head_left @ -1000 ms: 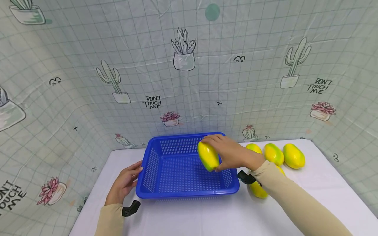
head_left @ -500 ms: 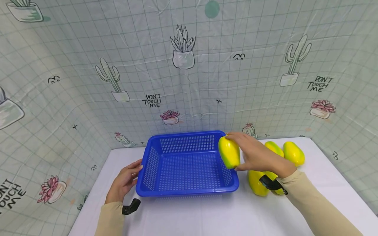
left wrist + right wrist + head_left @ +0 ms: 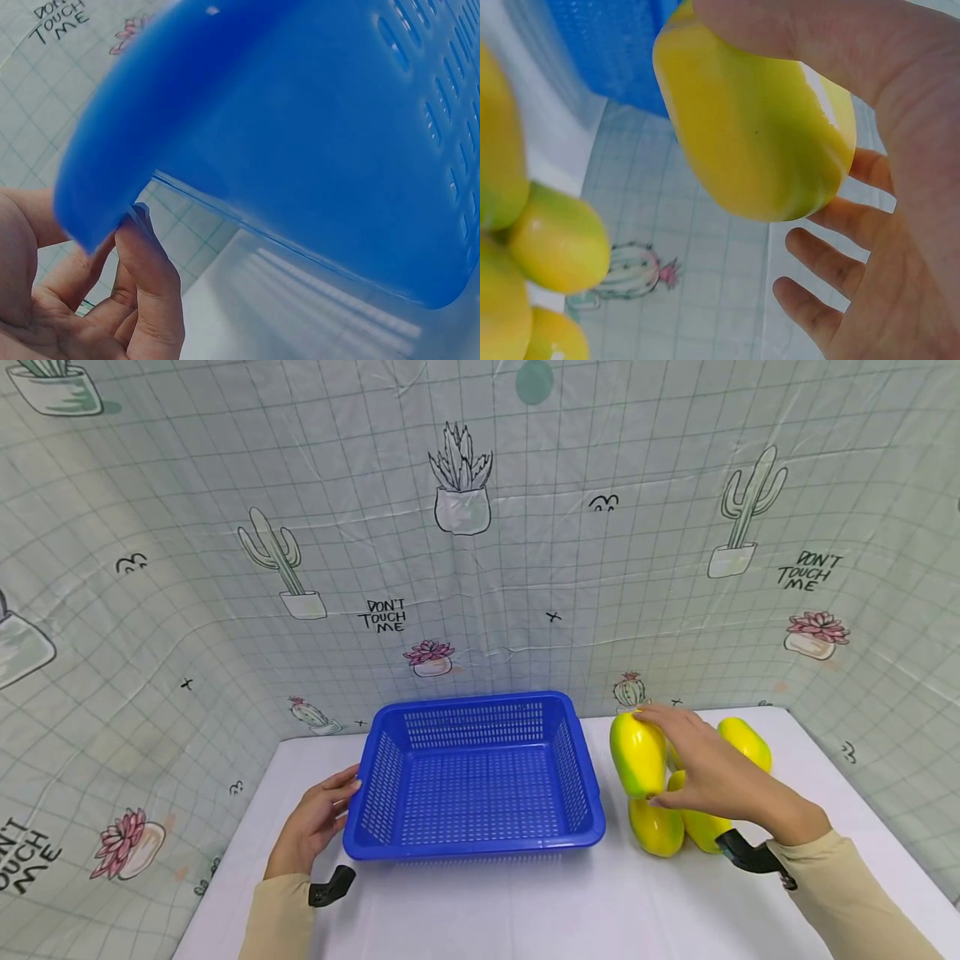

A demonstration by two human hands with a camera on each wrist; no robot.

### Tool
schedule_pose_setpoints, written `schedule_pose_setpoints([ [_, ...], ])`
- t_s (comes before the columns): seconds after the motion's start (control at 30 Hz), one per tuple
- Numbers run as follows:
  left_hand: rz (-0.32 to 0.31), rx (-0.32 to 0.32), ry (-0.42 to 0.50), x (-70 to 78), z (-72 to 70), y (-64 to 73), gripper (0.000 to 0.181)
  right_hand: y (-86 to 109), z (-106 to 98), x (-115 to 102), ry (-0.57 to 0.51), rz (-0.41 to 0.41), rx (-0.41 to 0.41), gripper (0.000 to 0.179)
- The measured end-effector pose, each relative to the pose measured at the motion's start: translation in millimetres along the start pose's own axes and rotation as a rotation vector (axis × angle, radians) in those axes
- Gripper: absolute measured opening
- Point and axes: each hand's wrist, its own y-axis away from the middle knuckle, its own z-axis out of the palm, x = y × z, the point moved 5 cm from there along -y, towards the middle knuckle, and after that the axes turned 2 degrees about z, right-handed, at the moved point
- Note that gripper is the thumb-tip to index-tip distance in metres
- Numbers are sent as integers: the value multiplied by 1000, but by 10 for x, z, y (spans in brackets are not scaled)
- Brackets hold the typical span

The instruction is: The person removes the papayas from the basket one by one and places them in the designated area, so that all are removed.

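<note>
My right hand (image 3: 708,768) holds a yellow-green mango (image 3: 637,756) between thumb and fingertips, right of the blue plastic basket (image 3: 480,849). In the right wrist view the thumb lies across one end of the held mango (image 3: 750,135), and the fingers reach around its far side. Several more mangoes (image 3: 656,828) lie under and behind the right hand, partly hidden by it. My left hand (image 3: 318,814) grips the basket's left rim; in the left wrist view its fingertips (image 3: 146,240) press up under the rim (image 3: 97,180). Only bare slatted mesh shows inside the basket.
A white cloth covers the table (image 3: 510,910). Behind and along both sides hangs a grid-patterned curtain (image 3: 517,568) with cactus drawings. One mango (image 3: 746,743) lies at the far right, near the table's back edge.
My right hand has carried the mango from above the basket out over its right side to the other mangoes. The left hand and the basket have stayed in place.
</note>
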Motion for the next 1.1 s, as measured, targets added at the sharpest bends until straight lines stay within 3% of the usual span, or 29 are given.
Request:
schedule_pose_setpoints([
  [0.47, -7, 2, 5, -8, -5, -4, 61, 413, -96, 350, 25, 23, 84, 113],
  [0.7, -6, -2, 10, -14, -6, -19, 61, 612, -126, 541, 24, 96, 95, 117],
  [1.1, -13, 13, 10, -18, -10, -28, 61, 884, -161, 791, 51, 114, 150, 120],
])
